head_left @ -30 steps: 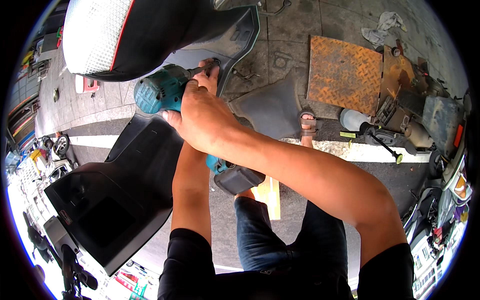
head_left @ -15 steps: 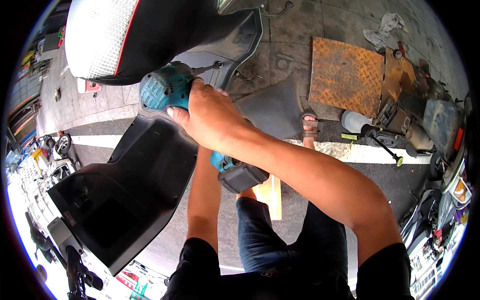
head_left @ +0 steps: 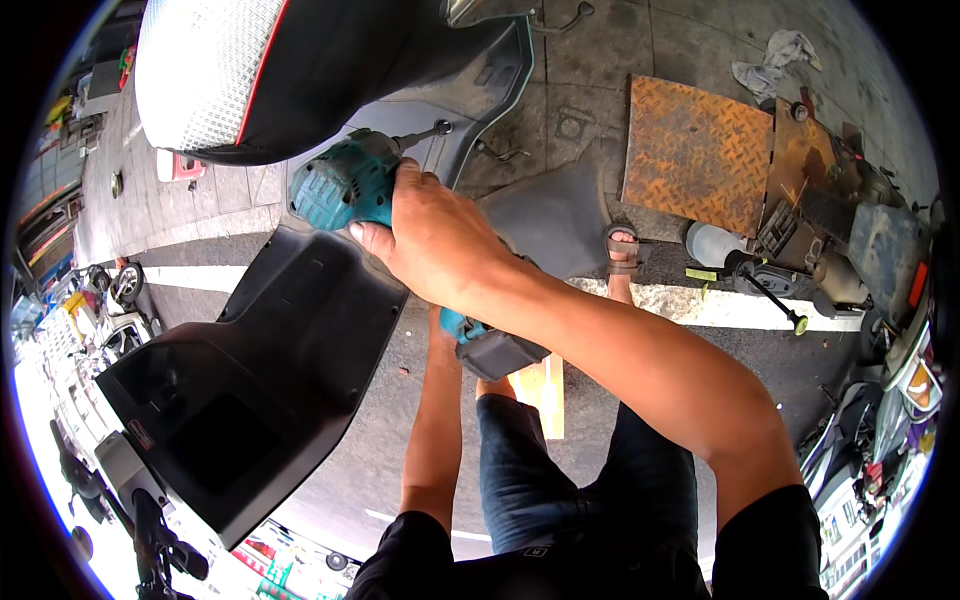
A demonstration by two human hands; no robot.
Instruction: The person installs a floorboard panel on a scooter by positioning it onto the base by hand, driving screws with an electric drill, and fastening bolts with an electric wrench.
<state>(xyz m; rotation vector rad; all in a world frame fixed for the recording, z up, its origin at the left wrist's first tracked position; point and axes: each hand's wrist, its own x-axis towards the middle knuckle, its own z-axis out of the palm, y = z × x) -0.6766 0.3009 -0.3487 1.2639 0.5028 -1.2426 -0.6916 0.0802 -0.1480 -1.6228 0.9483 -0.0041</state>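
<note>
My right hand (head_left: 435, 230) is wrapped round the grip of a teal cordless power driver (head_left: 345, 185). Its bit points away to the right and ends at a round fitting (head_left: 443, 128) on a scooter's grey footboard (head_left: 480, 95). The driver's black battery pack (head_left: 500, 352) shows beneath my right forearm. My left forearm (head_left: 435, 400) reaches up behind the driver, and the left hand's fingers are hidden there. Above the driver is the scooter's seat (head_left: 205, 75), silver with red piping. A large black plastic body panel (head_left: 290, 340) extends below and to the left.
A rusty tread plate (head_left: 697, 145) lies on the floor at the far right, with a grey rag (head_left: 775, 62) beyond it. Parts and a grey can (head_left: 885, 250) are heaped beside it. My sandalled foot (head_left: 621, 245) stands by a dark mat (head_left: 560, 220).
The driver and my right hand have shifted slightly right in the picture. My left forearm has also moved to the right. The bit's tip stays at the round fitting.
</note>
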